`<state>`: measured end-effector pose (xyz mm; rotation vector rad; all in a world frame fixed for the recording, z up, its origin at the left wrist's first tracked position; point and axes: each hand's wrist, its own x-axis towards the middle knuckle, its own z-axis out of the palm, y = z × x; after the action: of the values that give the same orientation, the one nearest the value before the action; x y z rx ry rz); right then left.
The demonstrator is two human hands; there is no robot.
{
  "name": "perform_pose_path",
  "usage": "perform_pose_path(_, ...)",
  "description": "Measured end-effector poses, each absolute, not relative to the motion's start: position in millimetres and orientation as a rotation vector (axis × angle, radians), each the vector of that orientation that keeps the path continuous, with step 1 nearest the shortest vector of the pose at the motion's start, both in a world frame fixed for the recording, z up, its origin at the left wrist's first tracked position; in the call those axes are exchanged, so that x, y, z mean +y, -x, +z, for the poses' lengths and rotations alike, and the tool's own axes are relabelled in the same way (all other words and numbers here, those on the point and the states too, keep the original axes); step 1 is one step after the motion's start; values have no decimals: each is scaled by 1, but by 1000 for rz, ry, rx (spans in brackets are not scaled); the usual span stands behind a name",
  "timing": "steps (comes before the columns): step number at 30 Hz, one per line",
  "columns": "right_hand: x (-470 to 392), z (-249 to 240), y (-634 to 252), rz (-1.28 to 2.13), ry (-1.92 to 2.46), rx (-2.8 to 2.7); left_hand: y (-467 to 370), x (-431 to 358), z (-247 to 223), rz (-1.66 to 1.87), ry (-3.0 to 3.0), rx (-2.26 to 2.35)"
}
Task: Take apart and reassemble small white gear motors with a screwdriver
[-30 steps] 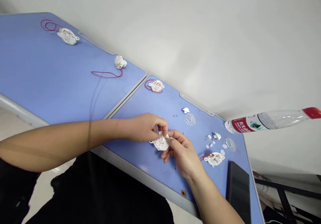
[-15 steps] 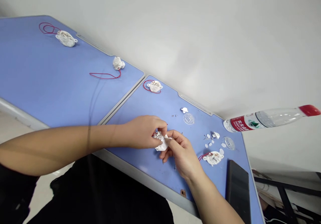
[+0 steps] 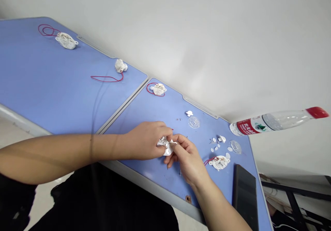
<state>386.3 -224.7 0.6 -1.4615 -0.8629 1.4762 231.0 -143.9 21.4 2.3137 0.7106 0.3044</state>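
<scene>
Between my hands, above the near part of the blue table, is a small round white plastic housing [image 3: 168, 148] with its inner parts facing up. My left hand [image 3: 148, 139] pinches its left edge between thumb and fingers. From the other side, my right hand [image 3: 184, 156] grips it, thumb on top and fingers curled underneath. Fingers hide much of the piece. Nearest to the right hand, another white housing [image 3: 219, 162] with red wires lies on the table. Beyond the hands are a white knob-like piece [image 3: 189, 113] and a clear round cover [image 3: 193, 122].
Small white discs [image 3: 216, 147], another white knob piece [image 3: 221, 138] and a second clear cover [image 3: 235, 147] lie at right. A black phone [image 3: 245, 196] and a red-capped water bottle [image 3: 274, 122] are near the right edge. Several red-wired housings [image 3: 66, 40] stand along the wall side.
My left hand has shifted slightly down, and its thumb and fingers have come closer together on the white housing. My right hand keeps its grip.
</scene>
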Motion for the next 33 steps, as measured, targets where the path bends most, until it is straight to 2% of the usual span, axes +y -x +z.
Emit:
perform_pose_path(14,-225,2,-385,1483,1460,-856,-230,-143,24,286,-2269,710)
perform_pose_path(23,-224,0,-386,1477,1473,-853,-229,-125,24,147,-1828,710)
perform_pose_path(33,-224,1,-385,1468,1479,-842,-230,-116,21,116,-1602,661)
